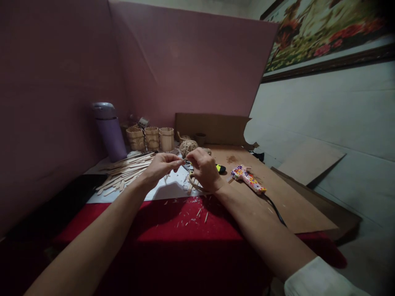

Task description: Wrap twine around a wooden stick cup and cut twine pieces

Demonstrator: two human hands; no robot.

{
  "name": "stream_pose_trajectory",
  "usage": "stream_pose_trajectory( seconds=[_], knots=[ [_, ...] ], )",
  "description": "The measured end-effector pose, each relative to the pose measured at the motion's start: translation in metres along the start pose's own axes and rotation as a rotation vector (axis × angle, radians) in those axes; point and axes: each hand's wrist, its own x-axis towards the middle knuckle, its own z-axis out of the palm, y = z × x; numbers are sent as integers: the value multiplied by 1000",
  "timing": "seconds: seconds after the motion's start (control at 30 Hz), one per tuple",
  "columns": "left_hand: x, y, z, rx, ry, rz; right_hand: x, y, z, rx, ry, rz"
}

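My left hand and my right hand meet over the white sheet, thumbs and fingertips pinched together. Whatever lies between the fingertips is too small and blurred to name. Just behind them sits a ball of twine. Under my right hand a tan, ring-shaped thing is partly hidden. A yellow and black handle sticks out beyond its knuckles. Flat wooden sticks lie in a loose pile left of my left hand.
Three small wooden cups stand at the back beside a purple bottle. To the right, a flower-patterned glue gun with a black cord rests on cardboard. Wood scraps litter the red cloth in front.
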Motion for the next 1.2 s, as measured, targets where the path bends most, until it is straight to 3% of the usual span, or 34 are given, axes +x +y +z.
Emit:
stream_pose_trajectory(
  seconds=[0.13,0.23,0.6,0.9,1.2],
  knots=[
    [3,0,-7,113,68,43,0,15,-2,-95,165,230],
    [8,-4,-16,208,138,42,0,25,-5,-149,207,321],
    [18,-18,-36,449,249,-32,-1,31,-10,-279,216,425],
    [24,-35,-56,746,455,-131,-2,32,-10,-344,277,529],
    [24,-34,-55,576,465,-124,-1,32,-10,-314,336,579]
  ],
)
